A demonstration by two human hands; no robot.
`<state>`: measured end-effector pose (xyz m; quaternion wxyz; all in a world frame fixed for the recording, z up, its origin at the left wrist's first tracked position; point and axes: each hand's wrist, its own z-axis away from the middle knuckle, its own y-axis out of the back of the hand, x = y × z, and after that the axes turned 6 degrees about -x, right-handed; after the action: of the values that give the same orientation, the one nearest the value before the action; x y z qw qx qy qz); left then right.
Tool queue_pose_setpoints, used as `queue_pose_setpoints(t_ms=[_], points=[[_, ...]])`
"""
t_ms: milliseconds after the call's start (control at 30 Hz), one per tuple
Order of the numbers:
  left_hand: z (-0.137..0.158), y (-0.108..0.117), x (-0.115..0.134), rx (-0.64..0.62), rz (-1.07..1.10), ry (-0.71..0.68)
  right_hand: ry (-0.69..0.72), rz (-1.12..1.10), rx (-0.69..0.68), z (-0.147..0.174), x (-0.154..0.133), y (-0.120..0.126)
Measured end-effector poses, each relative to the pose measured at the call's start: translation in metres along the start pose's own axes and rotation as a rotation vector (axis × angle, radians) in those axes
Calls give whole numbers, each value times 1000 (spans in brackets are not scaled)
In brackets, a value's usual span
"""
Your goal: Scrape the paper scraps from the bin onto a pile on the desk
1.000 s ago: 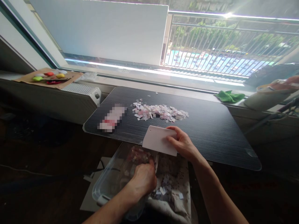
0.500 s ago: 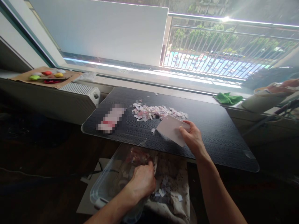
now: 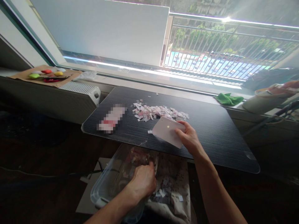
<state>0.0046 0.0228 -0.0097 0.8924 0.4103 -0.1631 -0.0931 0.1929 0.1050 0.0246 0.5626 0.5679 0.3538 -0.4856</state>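
Note:
My right hand [image 3: 190, 138] is closed on the right end of a flat white plastic card [image 3: 167, 130], thumb on top. The card is tilted over the dark table [image 3: 217, 137], its left corner by a small paper scrap [image 3: 149, 132]. Just behind it lies a spread heap of white and pinkish paper scraps [image 3: 161, 112]. Below the table's front edge, my left hand [image 3: 144, 179] is curled over the right rim of a clear plastic bin [image 3: 99, 185]; its fingertips are partly hidden. Something reddish and glossy shows inside the bin.
A blurred-out pink and white item [image 3: 112, 119] lies on the table's left. Loose scraps [image 3: 163, 189] sit on a cloth [image 3: 182, 183] below. A radiator [image 3: 81, 90] stands left, a green cloth [image 3: 229, 99] and a pale bucket [image 3: 263, 98] right, along the window.
My right hand has moved the white card a little to the left, and the small scrap at its corner has shifted left too. My left hand stays at the bin.

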Motion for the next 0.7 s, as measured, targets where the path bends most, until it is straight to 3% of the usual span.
queue_pose_setpoints(t_ms=[467, 600, 700], points=[[-1, -1, -1, 48, 11, -28, 50, 80, 117, -15, -4, -4], [-1, 0, -1, 24, 18, -25, 67, 92, 31, -8, -10, -4], [-2, -1, -2, 1, 30, -19, 52, 184, 42, -2, -15, 0]])
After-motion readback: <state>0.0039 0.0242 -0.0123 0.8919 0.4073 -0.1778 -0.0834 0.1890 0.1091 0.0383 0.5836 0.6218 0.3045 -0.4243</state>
